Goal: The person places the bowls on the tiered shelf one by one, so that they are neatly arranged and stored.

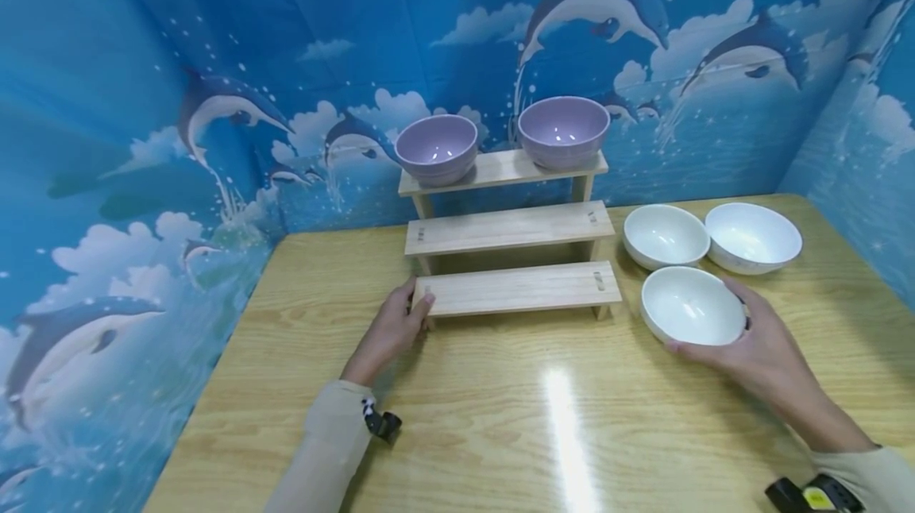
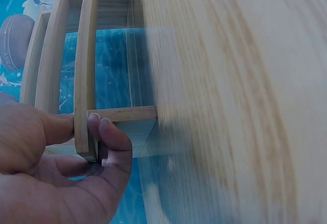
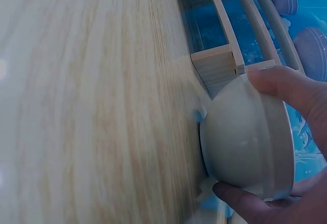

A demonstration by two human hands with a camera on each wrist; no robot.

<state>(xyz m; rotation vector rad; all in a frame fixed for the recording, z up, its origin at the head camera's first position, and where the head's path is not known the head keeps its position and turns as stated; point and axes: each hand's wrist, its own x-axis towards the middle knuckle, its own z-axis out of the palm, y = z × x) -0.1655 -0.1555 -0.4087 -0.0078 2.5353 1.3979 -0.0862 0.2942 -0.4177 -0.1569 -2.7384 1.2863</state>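
A three-tier wooden stand (image 1: pixel 515 291) stands on the table. My left hand (image 1: pixel 391 332) grips the left end of its lowest board. In the left wrist view, thumb and fingers (image 2: pixel 115 137) pinch the end of that board (image 2: pixel 84 81). My right hand (image 1: pixel 761 346) holds a white bowl (image 1: pixel 692 306) by its right side, thumb at the near rim. Seen from the right wrist, this bowl (image 3: pixel 245 137) is close over the table, with fingers around its wall. Two more white bowls, one plain (image 1: pixel 665 237) and one wider (image 1: pixel 754 237), stand just behind it.
Two purple bowls, left (image 1: pixel 438 149) and right (image 1: pixel 563 132), sit on the stand's top board (image 1: pixel 500 170). The middle board (image 1: pixel 511 229) bears nothing. A blue dolphin-print curtain (image 1: pixel 400 28) hangs behind and beside the wooden table (image 1: pixel 472 418).
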